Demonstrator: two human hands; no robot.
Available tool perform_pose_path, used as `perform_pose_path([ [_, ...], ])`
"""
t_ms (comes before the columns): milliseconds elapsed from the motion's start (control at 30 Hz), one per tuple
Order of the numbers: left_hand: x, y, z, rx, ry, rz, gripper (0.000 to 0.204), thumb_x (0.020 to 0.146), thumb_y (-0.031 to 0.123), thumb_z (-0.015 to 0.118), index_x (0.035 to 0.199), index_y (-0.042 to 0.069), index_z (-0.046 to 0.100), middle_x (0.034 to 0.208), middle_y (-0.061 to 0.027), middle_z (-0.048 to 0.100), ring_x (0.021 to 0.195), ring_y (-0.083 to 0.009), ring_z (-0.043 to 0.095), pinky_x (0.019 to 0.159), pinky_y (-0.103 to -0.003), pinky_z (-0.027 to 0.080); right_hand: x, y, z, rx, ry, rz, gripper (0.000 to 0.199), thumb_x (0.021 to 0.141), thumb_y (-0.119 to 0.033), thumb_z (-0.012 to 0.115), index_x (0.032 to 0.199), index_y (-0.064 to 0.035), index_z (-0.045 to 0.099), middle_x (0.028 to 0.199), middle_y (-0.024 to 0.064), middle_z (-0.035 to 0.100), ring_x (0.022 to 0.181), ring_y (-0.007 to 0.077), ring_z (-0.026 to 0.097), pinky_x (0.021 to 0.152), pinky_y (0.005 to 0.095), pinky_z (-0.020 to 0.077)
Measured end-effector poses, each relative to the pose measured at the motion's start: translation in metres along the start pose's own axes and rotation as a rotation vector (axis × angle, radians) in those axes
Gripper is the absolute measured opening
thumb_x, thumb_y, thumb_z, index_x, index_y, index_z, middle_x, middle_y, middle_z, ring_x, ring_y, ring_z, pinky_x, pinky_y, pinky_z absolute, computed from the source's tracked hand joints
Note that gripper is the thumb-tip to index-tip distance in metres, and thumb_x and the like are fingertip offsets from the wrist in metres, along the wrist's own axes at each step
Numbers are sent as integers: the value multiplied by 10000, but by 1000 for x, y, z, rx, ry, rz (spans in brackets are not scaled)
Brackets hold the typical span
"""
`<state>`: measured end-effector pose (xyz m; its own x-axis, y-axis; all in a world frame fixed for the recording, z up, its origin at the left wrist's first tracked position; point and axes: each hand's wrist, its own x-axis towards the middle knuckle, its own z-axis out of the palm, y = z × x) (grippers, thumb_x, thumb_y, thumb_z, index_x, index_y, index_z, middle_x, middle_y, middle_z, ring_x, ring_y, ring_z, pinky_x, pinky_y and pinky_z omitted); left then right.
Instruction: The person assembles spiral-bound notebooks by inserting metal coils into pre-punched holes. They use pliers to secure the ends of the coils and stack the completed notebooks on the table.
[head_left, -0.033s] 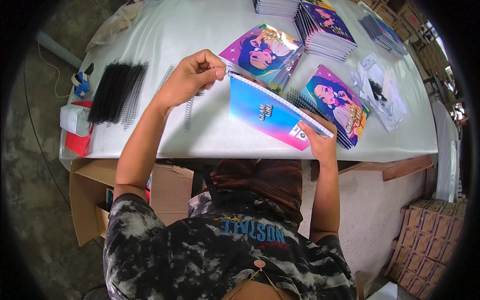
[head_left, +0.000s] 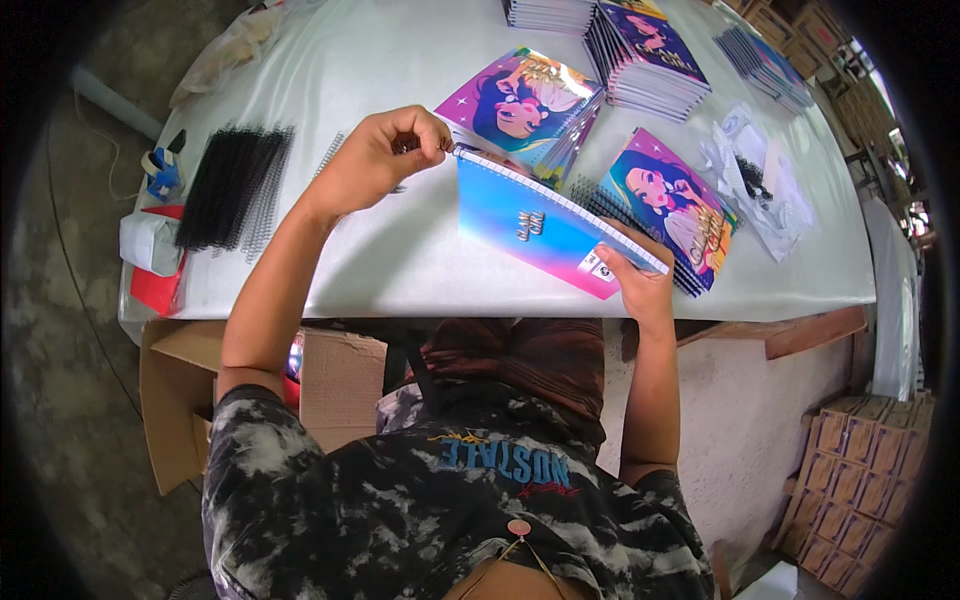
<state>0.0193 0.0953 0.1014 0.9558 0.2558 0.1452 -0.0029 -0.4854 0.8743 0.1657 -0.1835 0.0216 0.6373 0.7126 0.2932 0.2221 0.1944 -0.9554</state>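
Note:
My right hand (head_left: 643, 287) grips the lower right end of a notebook (head_left: 505, 205) with a blue-to-pink cover, thumb on the cover. The notebook is held tilted above the table, its punched edge upward. At the other end of that edge, my left hand (head_left: 385, 155) pinches the tip of a thin dark spiral coil (head_left: 452, 149), thumb against index finger. How far the coil runs through the holes is hard to make out. Behind lies a stack of purple notebooks (head_left: 515, 110). More purple notebooks (head_left: 665, 190) with dark coils along the edge lie beside my right hand.
A pile of black spiral coils (head_left: 235, 185) lies on the white-covered table (head_left: 400, 285) at left, near a blue tape dispenser (head_left: 163, 170) and a red-and-white packet (head_left: 155, 250). Bound notebook stacks (head_left: 650, 75) stand far right. A crumpled plastic bag (head_left: 765, 190) lies right; an opened cardboard box (head_left: 340, 385) sits below.
My left hand has shifted slightly, its fingers turned at the coil's tip. The notebook and my right hand stay almost in place.

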Motion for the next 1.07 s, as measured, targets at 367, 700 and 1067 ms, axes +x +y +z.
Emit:
perform_pose_path([
  [367, 8, 36, -1, 656, -70, 280, 284, 760, 147, 675, 1004, 34, 583, 926, -109, 586, 855, -251, 552, 773, -315, 456, -4, 0, 9, 21, 21, -105, 257, 809, -4, 606, 1063, 36, 610, 911, 74, 654, 760, 78, 564, 694, 213, 456],
  [700, 0, 55, 7, 1063, -76, 420, 213, 747, 161, 652, 913, 45, 584, 889, -104, 594, 825, -275, 579, 700, -365, 462, -13, -4, 18, -10, 18, -185, 209, 791, -15, 619, 988, 50, 638, 803, 72, 660, 683, 91, 570, 621, 219, 451],
  [1067, -4, 83, 7, 1181, -238, 269, 185, 766, 126, 620, 933, 65, 570, 901, -77, 592, 866, -266, 578, 763, -359, 450, -16, -5, 20, -152, -78, -166, 310, 780, 45, 587, 1082, -17, 620, 1034, 111, 649, 913, 178, 635, 796, 254, 480],
])
